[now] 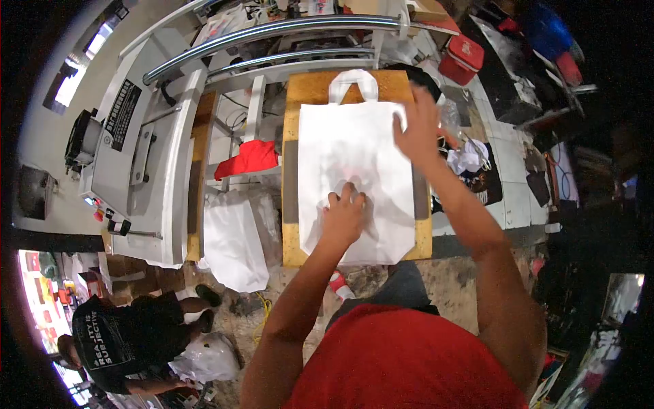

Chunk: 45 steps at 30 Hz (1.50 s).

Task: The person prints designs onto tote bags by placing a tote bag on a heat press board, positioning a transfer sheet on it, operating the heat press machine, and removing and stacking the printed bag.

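Observation:
A white fabric tote bag (357,146) lies flat on a wooden board with a grey pad, its handle loop (353,87) pointing away from me. My left hand (344,217) rests on the lower middle of the bag, fingers apart and slightly bent, with nothing seen in them. A faint greyish-pink patch shows on the bag just beyond those fingertips; I cannot make out what it is. Over the bag's upper right edge is my right hand (418,131), fingers blurred and thumb held apart. Whether it touches the fabric is unclear.
A large white press machine (146,150) with chrome rails (272,31) stands left and behind. Near it hang a red cloth (246,159) and more white bags (235,238). A red container (462,58) sits at upper right. Another person (126,341) bends at lower left.

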Available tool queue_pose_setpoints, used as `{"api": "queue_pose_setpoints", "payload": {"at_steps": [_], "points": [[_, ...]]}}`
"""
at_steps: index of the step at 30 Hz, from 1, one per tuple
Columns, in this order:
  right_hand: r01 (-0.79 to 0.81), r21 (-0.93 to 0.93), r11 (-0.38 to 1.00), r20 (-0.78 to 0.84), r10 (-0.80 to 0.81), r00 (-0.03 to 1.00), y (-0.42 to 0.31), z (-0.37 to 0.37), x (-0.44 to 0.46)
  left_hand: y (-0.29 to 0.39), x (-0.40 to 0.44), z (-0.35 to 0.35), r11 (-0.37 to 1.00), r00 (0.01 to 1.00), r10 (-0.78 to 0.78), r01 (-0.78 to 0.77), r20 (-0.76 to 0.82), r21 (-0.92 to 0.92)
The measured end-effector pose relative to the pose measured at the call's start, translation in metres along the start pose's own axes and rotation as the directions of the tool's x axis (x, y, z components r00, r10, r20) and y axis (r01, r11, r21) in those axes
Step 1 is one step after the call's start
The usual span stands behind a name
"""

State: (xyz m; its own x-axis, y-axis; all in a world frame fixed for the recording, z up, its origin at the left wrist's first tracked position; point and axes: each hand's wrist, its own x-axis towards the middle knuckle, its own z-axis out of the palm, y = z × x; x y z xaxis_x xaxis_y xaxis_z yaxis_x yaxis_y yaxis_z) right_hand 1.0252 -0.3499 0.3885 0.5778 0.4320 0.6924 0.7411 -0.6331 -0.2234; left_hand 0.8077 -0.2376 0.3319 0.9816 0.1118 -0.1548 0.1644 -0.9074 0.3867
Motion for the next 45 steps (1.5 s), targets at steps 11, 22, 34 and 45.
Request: {"api": "queue_pose_setpoints", "payload": {"at_steps": [11, 22, 34, 45], "points": [[-0.066, -0.148, 0.987, 0.33, 0.113, 0.937, -0.023, -0.007, -0.107, 0.001, 0.004, -0.013, 0.999, 0.991, 0.004, -0.01, 0.136, 0.046], [-0.799, 0.235, 0.553, 0.372, 0.708, 0.6, -0.058, -0.091, -0.236, -0.095, -0.086, -0.008, 0.888, 0.843, -0.329, 0.123, -0.425, -0.443], [-0.814, 0.228, 0.534, 0.287, 0.762, 0.58, -0.045, -0.064, -0.247, -0.093, -0.098, 0.014, 0.741, 0.798, -0.534, 0.284, -0.278, -0.608], [-0.81, 0.231, 0.539, 0.321, 0.743, 0.586, -0.045, -0.07, -0.246, -0.111, -0.097, 0.03, 0.647, 0.789, -0.556, 0.213, -0.262, -0.732]]}}
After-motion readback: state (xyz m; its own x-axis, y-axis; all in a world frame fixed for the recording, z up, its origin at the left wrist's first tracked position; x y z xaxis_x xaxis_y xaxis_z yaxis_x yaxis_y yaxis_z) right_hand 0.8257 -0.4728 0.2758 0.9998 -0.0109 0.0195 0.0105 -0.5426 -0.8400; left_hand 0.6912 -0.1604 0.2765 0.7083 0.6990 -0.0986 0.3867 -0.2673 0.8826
